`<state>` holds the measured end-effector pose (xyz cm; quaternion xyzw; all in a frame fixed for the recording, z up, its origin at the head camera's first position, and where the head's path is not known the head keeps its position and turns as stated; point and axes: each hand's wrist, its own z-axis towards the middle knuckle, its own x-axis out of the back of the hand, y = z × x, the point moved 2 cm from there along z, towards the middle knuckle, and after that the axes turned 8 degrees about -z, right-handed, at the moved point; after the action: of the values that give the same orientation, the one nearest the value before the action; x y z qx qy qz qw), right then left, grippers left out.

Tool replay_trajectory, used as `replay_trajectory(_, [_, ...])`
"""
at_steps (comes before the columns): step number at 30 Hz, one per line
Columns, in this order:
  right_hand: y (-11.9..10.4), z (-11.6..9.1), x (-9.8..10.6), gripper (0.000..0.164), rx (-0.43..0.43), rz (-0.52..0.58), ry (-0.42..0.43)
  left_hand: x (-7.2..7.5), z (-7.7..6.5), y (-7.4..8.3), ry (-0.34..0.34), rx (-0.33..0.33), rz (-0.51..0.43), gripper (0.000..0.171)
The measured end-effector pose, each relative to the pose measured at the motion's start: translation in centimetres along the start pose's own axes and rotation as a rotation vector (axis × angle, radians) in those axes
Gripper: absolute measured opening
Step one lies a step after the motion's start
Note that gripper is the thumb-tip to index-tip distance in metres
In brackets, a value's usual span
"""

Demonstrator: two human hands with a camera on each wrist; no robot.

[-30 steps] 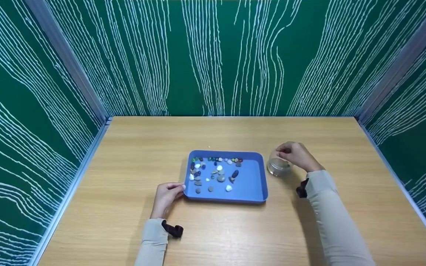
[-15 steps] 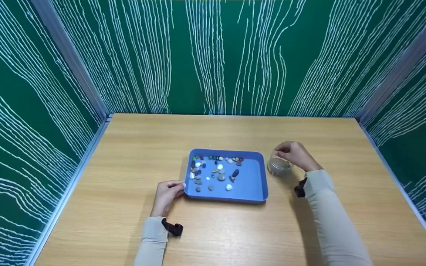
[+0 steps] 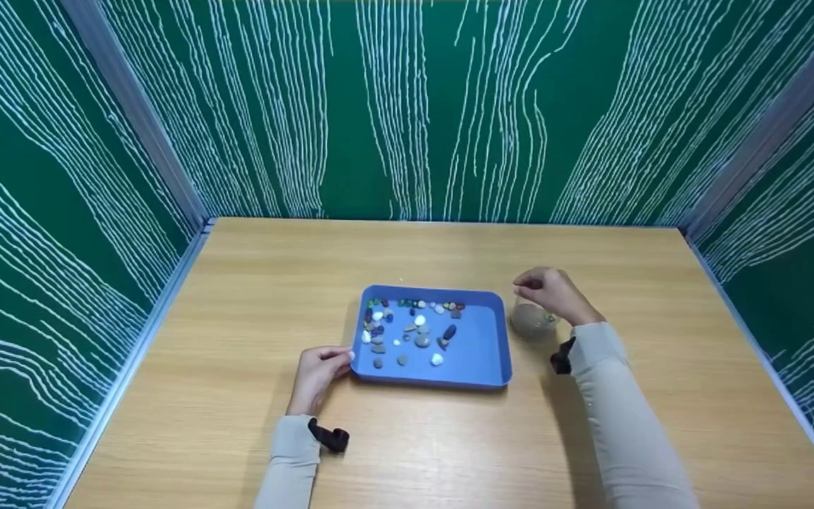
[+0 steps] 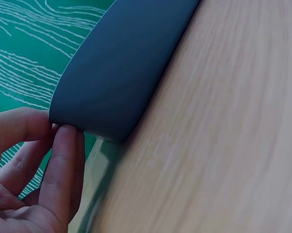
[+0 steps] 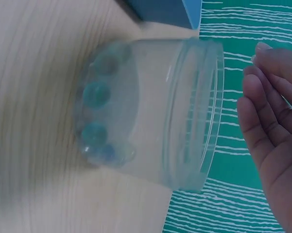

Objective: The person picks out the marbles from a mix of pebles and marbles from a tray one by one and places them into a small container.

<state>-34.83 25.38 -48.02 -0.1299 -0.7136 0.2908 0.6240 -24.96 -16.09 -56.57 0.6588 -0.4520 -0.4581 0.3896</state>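
Note:
My left hand (image 3: 319, 375) pinches the near left corner of a blue rectangular tray (image 3: 481, 353); the left wrist view shows thumb and fingertips at the tray's rim (image 4: 80, 114). Pebbles and glass marbles lie in the tray, mostly left and along the back. Just above a clear jar (image 3: 531, 322), right of the tray, hovers my right hand (image 3: 555, 293). Its thumb and fingertips are pinched around a small whitish piece (image 5: 254, 59), mostly hidden by the fingers. Inside the jar, greenish and blue marbles (image 5: 96, 93) sit at the bottom.
A wooden table (image 3: 414, 445) carries everything. Green panels (image 3: 350, 141) with white wavy lines stand behind it and at both sides. A tiny light speck (image 3: 400, 280) lies behind the tray.
My right hand has risen slightly and moved left over the jar, toward the tray. The left hand and the tray have stayed in place.

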Motion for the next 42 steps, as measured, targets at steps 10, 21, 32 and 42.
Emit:
replay_trajectory(10, [-2.4,1.4,-1.3,0.025,0.042,-0.012,0.001,0.1,0.1,-0.3,-0.001,0.007,-0.001,0.027])
replay_trajectory(21, [-5.6,3.1,-3.6,0.02,0.083,-0.005,-0.03,-0.1,-0.1,-0.3,0.018,-0.024,0.012,0.026])
replay_trajectory(32, [-8.5,4.8,-6.2,0.022,0.123,0.047,-0.14,-0.1,-0.2,-0.1,0.008,-0.011,-0.006,0.028])
replay_trajectory(42, [-11.2,5.7,-8.2,0.022,0.132,-0.006,-0.22,-0.1,0.0,-0.1,-0.014,-0.01,-0.026,0.03])
